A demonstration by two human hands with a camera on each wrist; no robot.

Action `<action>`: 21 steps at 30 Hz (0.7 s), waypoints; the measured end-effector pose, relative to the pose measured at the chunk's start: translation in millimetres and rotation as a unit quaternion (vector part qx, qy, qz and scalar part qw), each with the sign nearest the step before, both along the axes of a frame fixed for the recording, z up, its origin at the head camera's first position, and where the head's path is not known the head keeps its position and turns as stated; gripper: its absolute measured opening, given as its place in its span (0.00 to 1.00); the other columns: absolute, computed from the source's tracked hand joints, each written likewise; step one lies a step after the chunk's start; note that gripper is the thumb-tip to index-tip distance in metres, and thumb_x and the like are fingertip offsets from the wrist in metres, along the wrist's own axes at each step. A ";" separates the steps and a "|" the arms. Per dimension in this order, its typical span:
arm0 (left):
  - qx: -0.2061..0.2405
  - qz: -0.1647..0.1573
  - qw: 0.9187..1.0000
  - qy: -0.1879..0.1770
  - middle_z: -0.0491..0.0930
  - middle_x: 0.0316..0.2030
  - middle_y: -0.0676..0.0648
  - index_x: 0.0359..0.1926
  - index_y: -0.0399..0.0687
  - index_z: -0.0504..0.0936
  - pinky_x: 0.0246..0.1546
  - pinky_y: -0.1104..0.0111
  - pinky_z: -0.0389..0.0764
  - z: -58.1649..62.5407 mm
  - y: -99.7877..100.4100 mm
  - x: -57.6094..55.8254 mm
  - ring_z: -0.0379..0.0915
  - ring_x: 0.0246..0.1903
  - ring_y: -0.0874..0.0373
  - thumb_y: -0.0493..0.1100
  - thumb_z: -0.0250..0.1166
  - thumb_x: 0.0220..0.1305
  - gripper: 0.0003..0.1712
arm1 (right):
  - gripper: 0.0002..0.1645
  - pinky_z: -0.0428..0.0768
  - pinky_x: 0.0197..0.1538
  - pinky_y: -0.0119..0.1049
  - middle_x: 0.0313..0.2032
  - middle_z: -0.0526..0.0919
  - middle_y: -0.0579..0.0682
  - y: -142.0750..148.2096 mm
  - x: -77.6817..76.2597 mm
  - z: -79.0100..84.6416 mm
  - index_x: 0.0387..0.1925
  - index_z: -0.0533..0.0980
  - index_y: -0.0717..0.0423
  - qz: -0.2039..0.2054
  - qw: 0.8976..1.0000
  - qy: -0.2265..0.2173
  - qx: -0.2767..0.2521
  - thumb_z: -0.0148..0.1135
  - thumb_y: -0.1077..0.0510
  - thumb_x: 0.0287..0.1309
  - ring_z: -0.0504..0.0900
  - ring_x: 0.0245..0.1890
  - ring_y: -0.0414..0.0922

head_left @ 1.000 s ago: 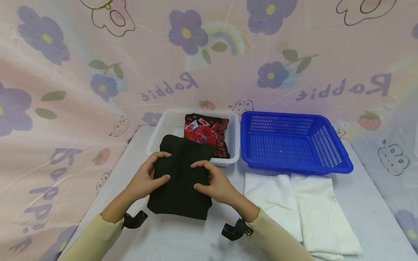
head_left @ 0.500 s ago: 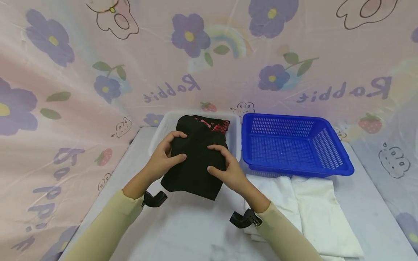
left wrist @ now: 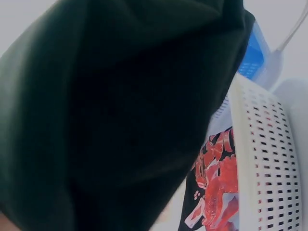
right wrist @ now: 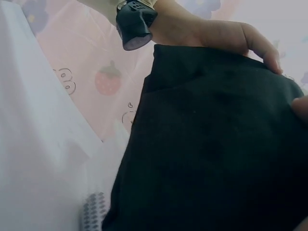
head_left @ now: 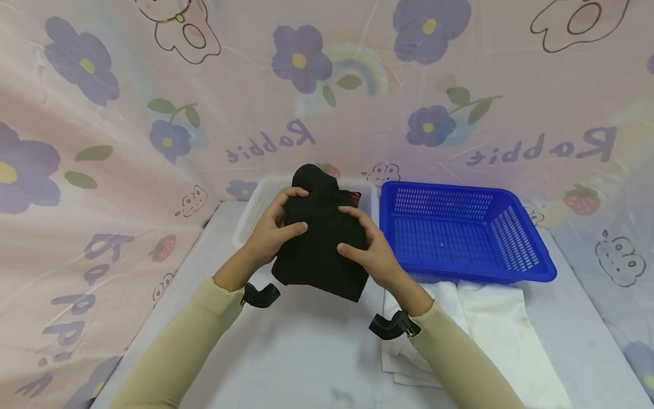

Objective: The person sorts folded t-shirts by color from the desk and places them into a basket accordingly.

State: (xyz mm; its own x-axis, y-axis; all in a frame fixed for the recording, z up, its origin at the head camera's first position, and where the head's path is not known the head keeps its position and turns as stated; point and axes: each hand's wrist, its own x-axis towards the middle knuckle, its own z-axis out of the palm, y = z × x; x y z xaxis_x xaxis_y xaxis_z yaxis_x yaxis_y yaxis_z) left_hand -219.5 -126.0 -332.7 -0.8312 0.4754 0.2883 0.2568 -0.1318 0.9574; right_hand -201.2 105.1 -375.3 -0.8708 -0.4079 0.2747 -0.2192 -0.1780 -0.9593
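A folded black garment (head_left: 324, 244) is held up by both hands over the white basket (head_left: 244, 218). My left hand (head_left: 271, 227) grips its left edge, thumb on the face toward me. The right hand (head_left: 373, 250) grips the opposite edge in the same way. In the left wrist view, a red-and-black printed folded garment (left wrist: 221, 183) lies inside the white basket, below the black cloth. From the head view most of that print is hidden. The black garment (right wrist: 207, 134) fills much of the right wrist view.
Right of the white basket stands a blue perforated basket (head_left: 439, 233). In front of it lie folded white cloths (head_left: 495, 335) on the white-covered table (head_left: 286, 352). A printed curtain (head_left: 357, 113) hangs behind and at the sides.
Both hands have carried the black garment forward and to the right, from the white basket's front edge to over its inside. The garment now covers most of the red print.
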 end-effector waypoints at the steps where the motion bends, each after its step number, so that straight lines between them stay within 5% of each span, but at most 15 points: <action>1: -0.004 0.000 1.000 0.002 0.71 0.49 0.47 0.61 0.55 0.63 0.41 0.66 0.82 1.0 0.4 -1.8 0.76 0.45 0.57 0.33 0.57 0.60 0.29 | 0.40 0.83 0.46 0.41 0.56 0.72 0.55 0.7 -2.1 2.8 0.69 0.60 0.48 -0.005 1.000 0.003 0.005 0.60 0.67 0.57 0.81 0.49 0.45; 9: -0.049 0.007 0.998 0.026 0.66 0.57 0.40 0.67 0.51 0.57 0.46 0.62 0.81 2.2 1.7 -21.9 0.73 0.51 0.51 0.33 0.58 0.63 0.34 | 0.40 0.84 0.43 0.41 0.55 0.72 0.57 5.0 -25.8 19.6 0.68 0.61 0.48 -0.026 0.999 0.016 0.031 0.61 0.70 0.56 0.83 0.46 0.45; 16: -0.105 0.069 0.988 0.086 0.61 0.64 0.41 0.68 0.47 0.58 0.50 0.56 0.79 -6.4 1.7 -56.6 0.70 0.56 0.45 0.31 0.61 0.62 0.35 | 0.37 0.84 0.44 0.41 0.57 0.72 0.56 7.5 -66.9 26.8 0.66 0.65 0.44 -0.046 0.994 0.007 0.096 0.62 0.69 0.57 0.82 0.47 0.48; 21: -0.162 0.106 0.979 0.062 0.57 0.69 0.44 0.69 0.51 0.58 0.49 0.51 0.79 -12.2 -2.7 -81.5 0.71 0.56 0.42 0.36 0.63 0.63 0.36 | 0.34 0.82 0.47 0.41 0.61 0.70 0.51 4.3 -100.1 25.6 0.63 0.69 0.41 -0.067 0.986 0.002 0.154 0.64 0.67 0.57 0.80 0.51 0.50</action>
State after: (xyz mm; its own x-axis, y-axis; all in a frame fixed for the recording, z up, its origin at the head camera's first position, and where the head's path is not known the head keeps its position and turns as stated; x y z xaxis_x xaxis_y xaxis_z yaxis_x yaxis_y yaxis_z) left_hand -301.0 -128.7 -344.9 -0.8897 0.3785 0.2552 0.3618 0.2437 0.8998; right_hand -301.4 109.4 -349.7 -0.9217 -0.3539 0.1588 -0.2243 0.1524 -0.9625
